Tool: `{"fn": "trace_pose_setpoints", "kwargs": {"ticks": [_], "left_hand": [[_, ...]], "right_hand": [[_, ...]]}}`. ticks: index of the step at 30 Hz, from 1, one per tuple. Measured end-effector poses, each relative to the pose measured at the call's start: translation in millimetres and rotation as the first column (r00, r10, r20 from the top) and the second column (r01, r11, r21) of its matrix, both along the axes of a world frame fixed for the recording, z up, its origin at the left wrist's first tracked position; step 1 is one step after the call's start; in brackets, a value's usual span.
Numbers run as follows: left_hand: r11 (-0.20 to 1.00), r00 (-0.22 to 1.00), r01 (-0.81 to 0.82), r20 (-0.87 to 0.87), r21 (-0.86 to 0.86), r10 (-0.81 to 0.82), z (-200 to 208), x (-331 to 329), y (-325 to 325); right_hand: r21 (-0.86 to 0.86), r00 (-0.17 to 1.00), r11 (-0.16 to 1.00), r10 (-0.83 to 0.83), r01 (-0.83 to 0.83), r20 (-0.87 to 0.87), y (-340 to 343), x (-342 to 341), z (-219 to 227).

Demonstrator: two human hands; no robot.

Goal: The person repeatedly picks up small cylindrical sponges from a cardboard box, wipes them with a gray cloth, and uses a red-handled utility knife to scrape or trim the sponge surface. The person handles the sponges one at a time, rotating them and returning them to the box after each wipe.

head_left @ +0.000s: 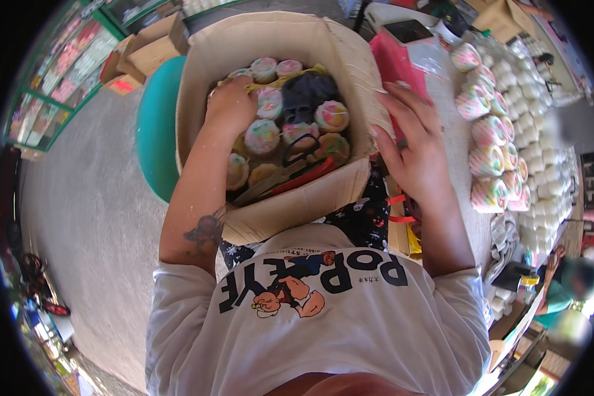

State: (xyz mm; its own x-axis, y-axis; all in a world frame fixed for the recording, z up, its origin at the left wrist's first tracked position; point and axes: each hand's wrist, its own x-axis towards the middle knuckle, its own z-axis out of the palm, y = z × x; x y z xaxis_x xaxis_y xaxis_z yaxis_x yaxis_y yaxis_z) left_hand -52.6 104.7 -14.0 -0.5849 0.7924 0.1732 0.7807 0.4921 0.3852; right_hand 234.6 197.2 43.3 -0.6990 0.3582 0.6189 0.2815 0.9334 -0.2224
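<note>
A deep cardboard box [270,34] stands open in front of me, holding several round wrapped rolls [263,136] in mottled pink, green and white. My left hand [233,105] reaches down inside at the left, its fingers bent among the rolls beside a strip of yellow material [297,76]; the fingertips are hidden. Dark cloth [308,94] lies over the rolls at the right. Near the front wall are scissors [274,177] with a dark handle and a red-handled tool [305,176]. Fingers spread, my right hand [416,142] rests against the box's right side, holding nothing.
On the table [445,119] at the right stand multicoloured rolls [488,160] and rows of white rolls [541,152]. A pink plastic bag [395,63] lies beside the box, with a phone [408,30] farther back. A teal round-edged seat [153,125] shows left of the box. Someone sits at the far right.
</note>
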Motion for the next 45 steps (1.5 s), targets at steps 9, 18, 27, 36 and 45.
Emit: {"fn": "trace_pose_setpoints", "kwargs": {"ticks": [9,18,27,36,45], "left_hand": [[0.991,0.977,0.053,0.210,-0.126,-0.026,-31,-47,-1],[0.870,0.838,0.369,0.522,-0.326,-0.159,-38,-45,26],[0.879,0.756,0.435,0.609,-0.193,-0.240,-80,-60,34],[0.939,0.783,0.298,0.607,-0.171,-0.138,-73,-65,26],[0.938,0.830,0.290,0.538,-0.188,-0.149,-75,-55,24]], "right_hand": [[-0.220,0.584,0.974,0.150,0.050,0.798,44,-200,-57],[-0.276,0.537,0.945,0.143,0.176,0.831,67,-190,-91],[-0.274,0.568,0.943,0.123,0.189,0.814,66,-190,-90],[-0.295,0.590,0.934,0.124,0.202,0.798,78,-191,-102],[-0.311,0.534,0.931,0.166,0.194,0.829,71,-192,-95]]}}
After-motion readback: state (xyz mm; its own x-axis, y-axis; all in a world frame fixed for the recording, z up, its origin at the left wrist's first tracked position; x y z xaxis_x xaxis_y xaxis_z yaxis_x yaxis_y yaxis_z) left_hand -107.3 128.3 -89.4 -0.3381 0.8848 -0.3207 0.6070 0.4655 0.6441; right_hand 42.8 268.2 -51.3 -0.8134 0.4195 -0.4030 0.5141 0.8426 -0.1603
